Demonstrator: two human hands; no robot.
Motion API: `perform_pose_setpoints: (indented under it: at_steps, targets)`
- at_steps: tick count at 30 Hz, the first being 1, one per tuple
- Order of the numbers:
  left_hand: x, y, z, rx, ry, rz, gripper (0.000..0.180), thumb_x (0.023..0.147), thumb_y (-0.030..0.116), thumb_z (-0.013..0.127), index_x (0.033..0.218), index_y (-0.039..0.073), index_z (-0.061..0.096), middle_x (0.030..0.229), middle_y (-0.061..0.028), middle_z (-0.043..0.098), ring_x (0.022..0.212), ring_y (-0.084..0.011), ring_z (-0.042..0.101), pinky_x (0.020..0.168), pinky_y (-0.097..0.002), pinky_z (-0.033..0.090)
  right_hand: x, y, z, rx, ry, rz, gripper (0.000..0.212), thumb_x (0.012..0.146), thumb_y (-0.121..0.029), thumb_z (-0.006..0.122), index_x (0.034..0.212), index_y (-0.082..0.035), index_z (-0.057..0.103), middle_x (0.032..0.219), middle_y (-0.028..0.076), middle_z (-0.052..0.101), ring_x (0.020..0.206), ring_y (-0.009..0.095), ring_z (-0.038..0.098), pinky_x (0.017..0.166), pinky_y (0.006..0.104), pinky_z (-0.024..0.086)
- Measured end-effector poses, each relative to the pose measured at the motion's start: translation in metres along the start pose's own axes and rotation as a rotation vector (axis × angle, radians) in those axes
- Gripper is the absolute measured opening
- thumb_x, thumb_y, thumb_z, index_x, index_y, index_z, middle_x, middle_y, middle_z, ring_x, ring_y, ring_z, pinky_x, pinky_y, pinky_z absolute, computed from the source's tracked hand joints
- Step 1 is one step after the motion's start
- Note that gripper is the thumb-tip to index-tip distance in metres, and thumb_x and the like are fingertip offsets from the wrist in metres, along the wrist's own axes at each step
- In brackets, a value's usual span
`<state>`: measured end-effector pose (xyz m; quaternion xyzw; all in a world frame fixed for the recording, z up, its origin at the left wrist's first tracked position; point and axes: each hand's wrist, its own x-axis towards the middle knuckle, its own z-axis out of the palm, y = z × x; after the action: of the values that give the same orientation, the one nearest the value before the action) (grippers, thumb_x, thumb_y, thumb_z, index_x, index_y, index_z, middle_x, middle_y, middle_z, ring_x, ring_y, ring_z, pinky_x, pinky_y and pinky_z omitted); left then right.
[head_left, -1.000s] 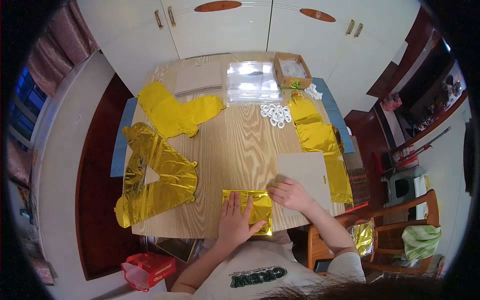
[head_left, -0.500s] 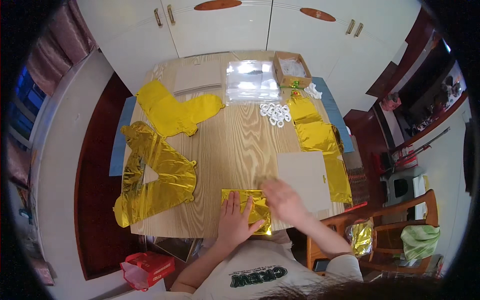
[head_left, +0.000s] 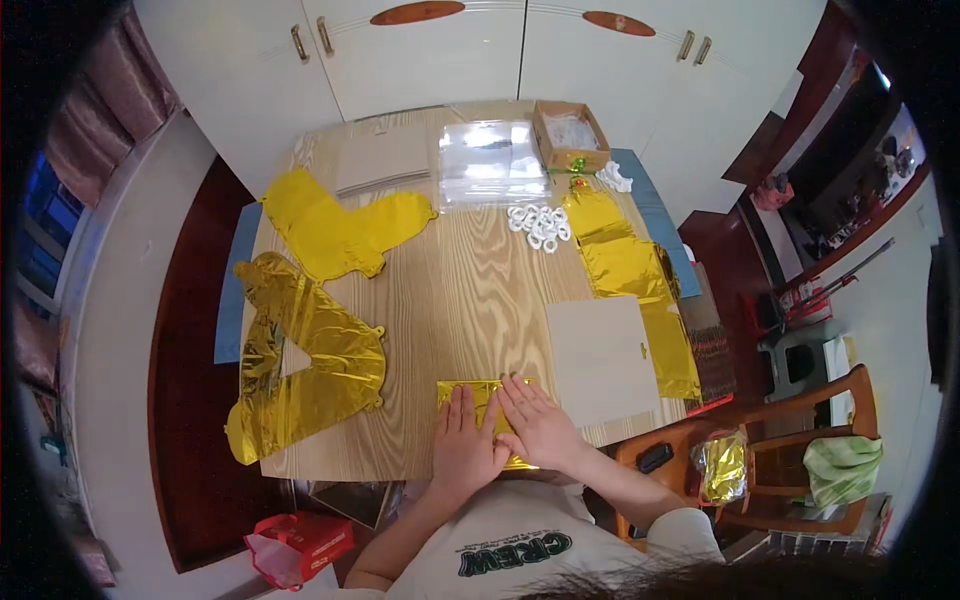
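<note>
A folded gold foil balloon point(head_left: 487, 391) lies at the near edge of the table, partly covered by both my hands. My left hand point(head_left: 468, 440) rests flat on its left half, fingers stretched out. On its right half lies my right hand point(head_left: 538, 425), also flat with fingers extended, the two thumbs close together. Just right of it is a beige cardboard sheet point(head_left: 602, 350). To the left, a flat gold foil balloon point(head_left: 345, 355) shaped like a letter A is spread out, with another matte gold balloon point(head_left: 325, 235) beyond it.
Further gold foil point(head_left: 625, 265) runs down the right side. At the back are cardboard sheets point(head_left: 385, 160), clear plastic bags point(head_left: 490, 165), white ribbon rolls point(head_left: 540, 225) and a cardboard box point(head_left: 570, 140). A wooden chair point(head_left: 790, 440) stands near right, a red bag point(head_left: 300, 550) near left.
My right hand has come down and left from above the cardboard sheet onto the folded foil, beside my left hand. My left hand stays in place; the whole view has shifted slightly.
</note>
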<state>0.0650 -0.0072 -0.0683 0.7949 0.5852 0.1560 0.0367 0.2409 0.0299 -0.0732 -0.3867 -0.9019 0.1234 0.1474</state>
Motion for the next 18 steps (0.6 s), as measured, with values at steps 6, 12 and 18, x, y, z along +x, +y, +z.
perform_pose_setpoints:
  at_steps: [6, 12, 18]
  targets:
    - [-0.002, -0.001, 0.002, 0.026, 0.032, 0.012, 0.059, 0.083, 0.033, 0.056, 0.135, 0.005, 0.054, 0.140, -0.0318, 0.044, 0.132, -0.0434, 0.042, 0.110, -0.0537, 0.031, 0.002, -0.004, 0.003, -0.079, 0.001, 0.023, 0.064, 0.092, -0.036, 0.054, 0.138, 0.007, 0.044, 0.147, 0.026, 0.038, 0.141, 0.038, 0.033, 0.116, 0.0479, 0.025]
    - [0.006, -0.008, -0.003, -0.133, -0.030, -0.056, 0.062, 0.086, 0.034, 0.057, 0.134, -0.004, 0.049, 0.144, -0.0290, 0.041, 0.134, -0.0407, 0.041, 0.110, -0.0556, 0.030, 0.004, -0.007, -0.002, -0.163, -0.051, 0.037, 0.062, 0.094, -0.037, 0.051, 0.139, 0.004, 0.045, 0.148, 0.026, 0.038, 0.140, 0.042, 0.032, 0.116, 0.0497, 0.024]
    - [0.012, -0.016, 0.013, -0.030, 0.036, 0.006, 0.071, 0.090, 0.045, 0.056, 0.139, -0.004, 0.043, 0.143, -0.0308, 0.040, 0.135, -0.0428, 0.038, 0.110, -0.0561, 0.030, 0.004, -0.008, 0.000, -0.234, -0.027, 0.049, 0.060, 0.092, -0.040, 0.051, 0.139, -0.001, 0.049, 0.148, 0.026, 0.038, 0.140, 0.045, 0.029, 0.116, 0.0524, 0.020]
